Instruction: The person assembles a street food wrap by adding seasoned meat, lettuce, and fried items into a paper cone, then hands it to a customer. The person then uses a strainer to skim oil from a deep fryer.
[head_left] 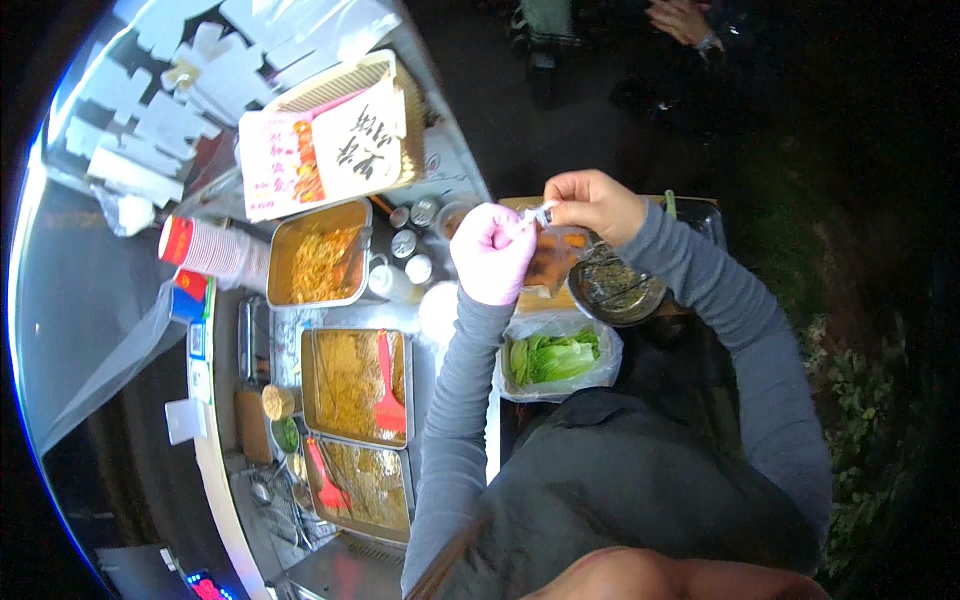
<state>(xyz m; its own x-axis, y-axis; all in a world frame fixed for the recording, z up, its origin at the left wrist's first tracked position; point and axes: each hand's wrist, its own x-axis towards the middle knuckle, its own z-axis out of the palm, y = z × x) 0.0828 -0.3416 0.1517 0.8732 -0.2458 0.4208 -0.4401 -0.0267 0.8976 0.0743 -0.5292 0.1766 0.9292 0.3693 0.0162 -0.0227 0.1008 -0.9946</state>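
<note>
My left hand (pixel 494 252), in a thin pink-tinted glove, pinches one side of the twisted top of a clear plastic bag (pixel 552 262). The fingers of my bare right hand (pixel 597 207) grip the other side of that knotted plastic. Orange-brown food shows through the bag, though its kind is hard to make out. Below the hands, the bag hangs over or rests on a wooden board (pixel 545 304); which of the two is unclear. A round dark metal bowl (pixel 618 290) with a greenish mix sits beside it, under my right forearm.
Nearer me stands a plastic-lined tub of green leaves (pixel 556 357). Left are a tray of shredded food (pixel 318 262), two griddle-like trays (pixel 352 385) with red scrapers (pixel 390 410), stacked paper cups (pixel 215 250), jars (pixel 404 243) and a basket (pixel 400 120). A person's hand (pixel 680 20) shows at the far right.
</note>
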